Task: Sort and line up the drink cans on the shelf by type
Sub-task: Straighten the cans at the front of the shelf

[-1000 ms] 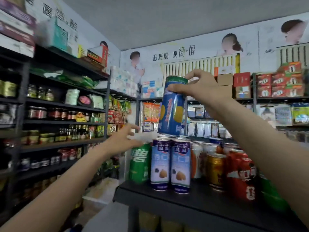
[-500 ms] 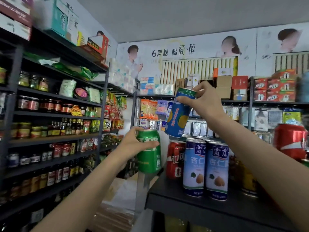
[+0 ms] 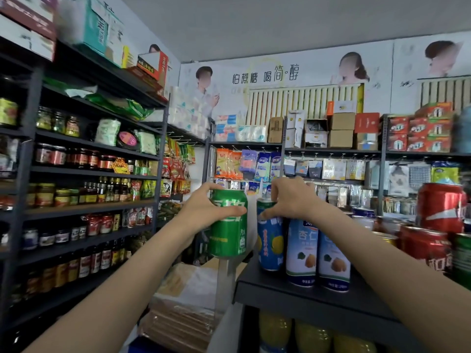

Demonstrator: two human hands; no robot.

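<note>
My left hand (image 3: 204, 212) grips a green soda can (image 3: 228, 228), held in the air just left of the black shelf (image 3: 293, 294). My right hand (image 3: 290, 200) holds the top of a tall blue can with yellow fruit (image 3: 270, 240), which stands upright at the shelf's front left corner. Right beside it stand two tall light-blue almond-drink cans (image 3: 318, 256). Red cola cans (image 3: 441, 207) and more red cans (image 3: 425, 248) sit further right, with a green can (image 3: 462, 258) at the frame edge.
A dark shelving rack (image 3: 89, 174) of jars and bottles lines the left wall. Cardboard and wrapped packs (image 3: 183, 301) lie on the floor below the green can. Yellow bottles (image 3: 313, 337) fill the level under the shelf. Back shelves carry hanging snack bags and boxes.
My left hand took the green can off the shelf and holds it out to the left. My right hand lowered the blue fruit can from above down onto the shelf's front left corner.
</note>
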